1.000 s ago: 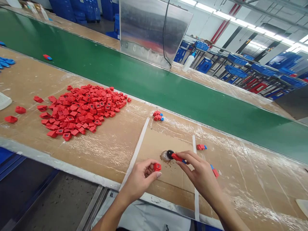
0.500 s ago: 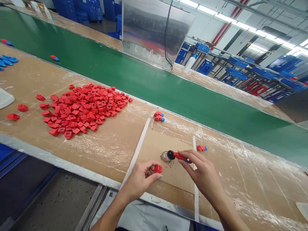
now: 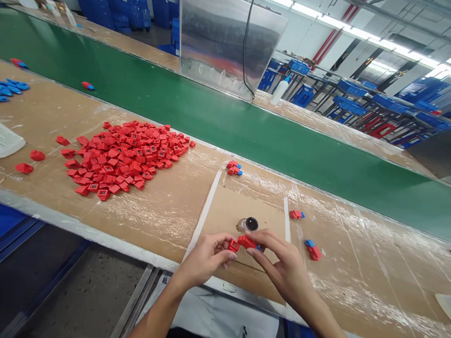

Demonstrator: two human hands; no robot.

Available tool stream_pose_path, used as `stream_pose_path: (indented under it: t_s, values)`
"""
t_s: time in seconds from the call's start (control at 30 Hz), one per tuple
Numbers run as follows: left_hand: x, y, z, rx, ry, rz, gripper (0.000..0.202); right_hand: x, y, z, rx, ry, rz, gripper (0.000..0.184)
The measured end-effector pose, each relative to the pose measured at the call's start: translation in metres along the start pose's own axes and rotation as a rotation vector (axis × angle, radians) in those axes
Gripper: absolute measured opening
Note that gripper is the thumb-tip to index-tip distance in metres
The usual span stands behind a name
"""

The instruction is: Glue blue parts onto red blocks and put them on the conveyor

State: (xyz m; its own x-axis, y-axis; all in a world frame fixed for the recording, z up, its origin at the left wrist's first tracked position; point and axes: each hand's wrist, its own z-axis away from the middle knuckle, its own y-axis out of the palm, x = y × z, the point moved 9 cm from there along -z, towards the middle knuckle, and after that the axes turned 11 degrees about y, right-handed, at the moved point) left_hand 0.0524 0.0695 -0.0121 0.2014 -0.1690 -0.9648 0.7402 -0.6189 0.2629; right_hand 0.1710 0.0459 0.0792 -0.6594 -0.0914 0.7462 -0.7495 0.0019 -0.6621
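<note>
My left hand (image 3: 207, 256) pinches a small red block-shaped plastic part (image 3: 233, 245) whose square opening faces right. Close beside it, my right hand (image 3: 282, 258) grips a red-and-blue plastic piece (image 3: 247, 242), its red end pointing at the left-hand part. The two are nearly touching; whether they meet I cannot tell. Just behind the fingers stands a small glass jar (image 3: 241, 226) with a round black top (image 3: 251, 223), on a cardboard sheet (image 3: 225, 206).
A big heap of red parts (image 3: 123, 159) lies to the left, blue parts (image 3: 10, 89) farther off. Red-and-blue pieces (image 3: 234, 167) sit behind the cardboard, with another (image 3: 313, 250) at right. A green conveyor belt (image 3: 211, 112) runs behind, under a metal panel (image 3: 225, 47).
My right hand has brought the red-and-blue piece from the jar's black top towards the left-hand part. My left hand stays almost in place. Pieces on the belt appear slightly farther right.
</note>
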Motion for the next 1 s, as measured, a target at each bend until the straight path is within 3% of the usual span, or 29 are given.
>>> stream_pose_path:
  t_s: [0.37, 0.73, 1.0]
  values:
    - [0.004, 0.002, 0.000, 0.023, 0.002, -0.024, 0.019, -0.002, 0.016, 0.005, 0.041, -0.027, 0.047, 0.014]
    - [0.006, 0.007, 0.002, 0.154, -0.065, -0.186, 0.014, -0.004, 0.033, 0.019, 0.077, -0.021, 0.112, 0.019]
    - [0.000, 0.005, 0.001, 0.111, -0.048, -0.215, 0.016, 0.000, 0.032, 0.014, 0.066, -0.042, 0.089, 0.023]
